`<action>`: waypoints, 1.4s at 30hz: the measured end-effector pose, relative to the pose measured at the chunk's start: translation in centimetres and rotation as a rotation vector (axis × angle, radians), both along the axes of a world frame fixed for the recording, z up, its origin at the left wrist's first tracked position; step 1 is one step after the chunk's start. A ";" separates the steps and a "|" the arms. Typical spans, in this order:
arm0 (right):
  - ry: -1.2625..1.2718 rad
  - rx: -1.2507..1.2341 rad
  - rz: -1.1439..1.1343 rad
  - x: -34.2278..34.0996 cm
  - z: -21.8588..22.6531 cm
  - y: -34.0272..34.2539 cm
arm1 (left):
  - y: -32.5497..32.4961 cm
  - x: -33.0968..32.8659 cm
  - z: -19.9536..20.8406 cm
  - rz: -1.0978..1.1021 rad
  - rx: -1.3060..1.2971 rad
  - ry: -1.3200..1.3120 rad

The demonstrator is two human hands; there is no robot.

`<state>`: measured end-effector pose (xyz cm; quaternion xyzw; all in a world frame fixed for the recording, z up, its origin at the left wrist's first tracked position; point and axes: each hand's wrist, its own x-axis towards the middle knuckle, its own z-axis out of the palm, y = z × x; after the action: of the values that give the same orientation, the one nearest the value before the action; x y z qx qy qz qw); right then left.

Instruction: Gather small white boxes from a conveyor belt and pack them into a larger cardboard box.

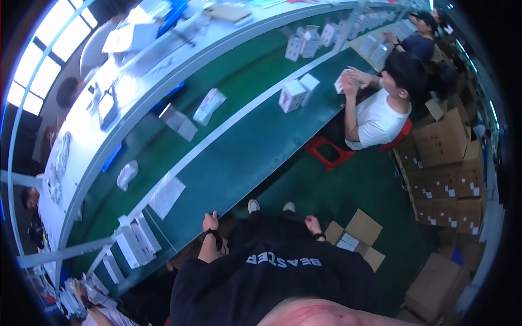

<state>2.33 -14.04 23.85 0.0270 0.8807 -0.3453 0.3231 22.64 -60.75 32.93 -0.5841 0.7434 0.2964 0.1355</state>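
My left hand (210, 221) is at the near edge of the green workbench (228, 163), its fingers curled against the edge. A dark band circles that wrist. My right hand (312, 224) hangs by my right side, loosely closed, with nothing seen in it; its wrist has a dark band too. Just beyond it, an open brown carton (363, 228) on the floor holds small white boxes (347, 242). Nearest to my left hand on the bench lies a flat clear plastic bag (167, 196). White boxes (133, 242) stand further left.
A co-worker in white (380, 108) sits on a red stool (328, 153) at the right, handling a white box (341, 81). Two white boxes (293, 95) stand nearby. Bagged pieces (209, 106) lie on the green belt beyond the pale rail. Large brown cartons (446, 163) are stacked at far right.
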 end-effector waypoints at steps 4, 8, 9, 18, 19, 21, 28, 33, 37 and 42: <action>0.116 0.064 0.322 -7.6 7.5 -7.7 | 0.3 -1.2 0.7 -0.011 0.035 -0.057; 0.530 0.048 0.631 -18.7 17.3 -17.0 | 1.6 -1.3 1.6 0.064 0.003 -0.089; 0.621 0.028 0.668 -21.9 20.7 -19.4 | 1.5 -1.4 1.7 0.075 0.006 -0.095; 1.007 0.161 0.953 -45.0 34.8 -29.3 | 1.3 -1.3 -0.6 0.264 0.083 -0.096; 1.020 0.236 1.022 -46.9 34.8 -29.2 | 2.1 -1.5 -0.6 0.315 0.102 -0.088; 1.004 0.261 1.053 -50.9 34.0 -28.8 | 3.4 -2.8 -0.1 0.351 0.070 -0.133; 0.871 0.722 1.174 -62.5 28.8 -26.1 | 3.8 -18.1 4.8 -0.111 0.000 0.207; 0.811 0.019 1.005 -66.2 20.8 -22.7 | 2.5 -38.7 11.3 -0.458 -0.041 0.646; 0.779 -0.100 1.021 -61.2 22.6 -24.5 | 3.6 -50.4 12.4 -0.518 -0.145 0.913; 0.708 -0.117 0.961 -51.0 23.2 -26.6 | 5.0 -50.7 12.9 -0.259 -0.118 0.862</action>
<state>-48.65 -40.64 47.01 -0.5087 0.8279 -0.1965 0.1310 -28.08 -55.78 45.84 -0.3161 0.8146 0.4502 -0.1838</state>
